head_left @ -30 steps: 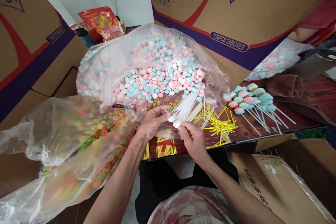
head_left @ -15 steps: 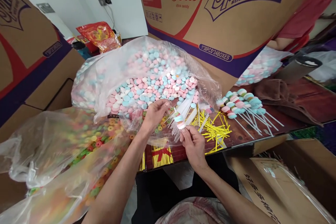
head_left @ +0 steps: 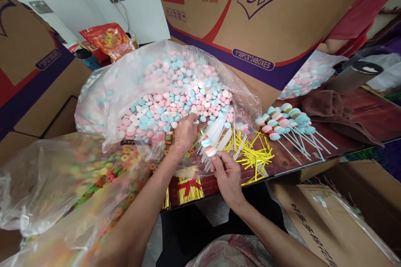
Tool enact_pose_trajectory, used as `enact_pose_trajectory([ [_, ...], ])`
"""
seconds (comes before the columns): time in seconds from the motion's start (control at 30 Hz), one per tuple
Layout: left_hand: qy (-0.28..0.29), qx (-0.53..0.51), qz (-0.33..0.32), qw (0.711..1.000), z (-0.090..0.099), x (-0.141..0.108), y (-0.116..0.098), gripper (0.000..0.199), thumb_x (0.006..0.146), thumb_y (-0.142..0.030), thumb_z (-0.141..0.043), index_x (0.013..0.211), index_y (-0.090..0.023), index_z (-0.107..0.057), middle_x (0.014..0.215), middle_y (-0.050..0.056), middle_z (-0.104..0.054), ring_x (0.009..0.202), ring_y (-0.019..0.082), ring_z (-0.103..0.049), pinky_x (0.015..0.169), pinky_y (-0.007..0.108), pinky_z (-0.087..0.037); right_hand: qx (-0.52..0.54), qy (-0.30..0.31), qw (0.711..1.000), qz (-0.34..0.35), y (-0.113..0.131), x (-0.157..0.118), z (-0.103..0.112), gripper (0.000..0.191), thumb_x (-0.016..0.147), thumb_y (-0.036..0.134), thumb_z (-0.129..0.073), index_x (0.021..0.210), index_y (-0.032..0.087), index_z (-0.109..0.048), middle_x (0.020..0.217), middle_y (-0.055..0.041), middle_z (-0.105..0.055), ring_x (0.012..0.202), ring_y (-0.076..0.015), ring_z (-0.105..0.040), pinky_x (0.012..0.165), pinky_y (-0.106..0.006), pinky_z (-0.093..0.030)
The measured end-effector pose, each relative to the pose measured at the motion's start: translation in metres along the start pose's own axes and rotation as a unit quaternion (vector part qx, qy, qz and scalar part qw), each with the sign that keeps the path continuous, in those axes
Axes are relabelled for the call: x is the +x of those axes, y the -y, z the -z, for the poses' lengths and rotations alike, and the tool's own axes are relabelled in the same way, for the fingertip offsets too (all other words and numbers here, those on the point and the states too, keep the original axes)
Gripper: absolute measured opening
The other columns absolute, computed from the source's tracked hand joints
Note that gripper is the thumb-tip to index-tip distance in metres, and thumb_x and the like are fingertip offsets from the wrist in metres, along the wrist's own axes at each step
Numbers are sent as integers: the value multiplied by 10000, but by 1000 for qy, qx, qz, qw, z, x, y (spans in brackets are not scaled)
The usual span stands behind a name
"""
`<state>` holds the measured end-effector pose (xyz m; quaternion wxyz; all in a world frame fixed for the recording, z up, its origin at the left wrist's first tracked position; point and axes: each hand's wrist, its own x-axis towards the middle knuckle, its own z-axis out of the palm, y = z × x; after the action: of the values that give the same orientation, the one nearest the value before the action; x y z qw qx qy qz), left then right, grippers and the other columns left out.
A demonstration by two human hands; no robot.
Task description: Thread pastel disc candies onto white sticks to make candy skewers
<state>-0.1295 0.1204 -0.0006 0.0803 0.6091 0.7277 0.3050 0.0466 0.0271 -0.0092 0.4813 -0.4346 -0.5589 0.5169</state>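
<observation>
My right hand [head_left: 226,172] pinches a stick carrying a short stack of candies [head_left: 208,145], with pink, blue and white pieces and a bare tip pointing up. Up and to the left, my left hand [head_left: 185,132] reaches over the near edge of a pile of pink, blue and white candies [head_left: 156,110] in an open clear bag. Its fingertips touch the pile, by a white candy; whether they grip one is too small to tell. White sticks [head_left: 216,133] fan out between my hands. Yellow twist ties [head_left: 255,154] lie scattered right of my right hand.
Finished candy sticks [head_left: 291,123] lie at the right, near a brown cloth [head_left: 326,110] and a dark tumbler [head_left: 357,76]. A bag of ring candies [head_left: 103,175] is at the left. Behind stands a large carton [head_left: 219,21]. Another person's red sleeve [head_left: 365,12] shows at upper right.
My left hand has moved from beside the candy stick up to the candy pile. My right hand still holds the stick, shifted slightly left. The whole view has shifted a little.
</observation>
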Motion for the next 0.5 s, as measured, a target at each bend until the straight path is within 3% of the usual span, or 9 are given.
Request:
enact_pose_trajectory([
  [0.1, -32, -101, 47, 993, 4, 8, 1, 245, 841, -217, -598, 1073, -201, -672, 808, 45, -685, 754, 222, -626, 722, 322, -452, -1, 4, 1000, 0, -1, 0, 0, 320, 995, 332, -507, 696, 218, -495, 611, 42, -472, 569, -124, -436, 554, -252, -343],
  [0.2, 3, -155, 60, 986, 4, 23, -5, 248, 821, -246, -615, 1035, -175, -717, 776, 52, -706, 708, 220, -632, 691, 324, -460, -8, 5, 1000, 3, -2, -1, 0, 325, 995, 339, -504, 692, 220, -494, 611, 38, -482, 570, -126, -442, 551, -253, -346],
  [0.37, 49, -91, 22, 994, -10, 35, -17, 87, 758, -163, -628, 752, -199, -707, 598, 15, -619, 629, 191, -559, 650, 305, -430, -7, -4, 1000, 9, -2, -1, -1, 321, 990, 340, -513, 692, 220, -496, 609, 39, -481, 572, -127, -449, 554, -251, -362],
  [0.5, 36, -49, 9, 998, -16, 27, -18, 112, 745, -109, -612, 771, -206, -660, 685, 23, -635, 678, 190, -548, 663, 301, -419, 9, -15, 1000, -1, -3, -1, 0, 319, 991, 348, -511, 699, 222, -489, 617, 40, -478, 555, -121, -431, 526, -248, -344],
])
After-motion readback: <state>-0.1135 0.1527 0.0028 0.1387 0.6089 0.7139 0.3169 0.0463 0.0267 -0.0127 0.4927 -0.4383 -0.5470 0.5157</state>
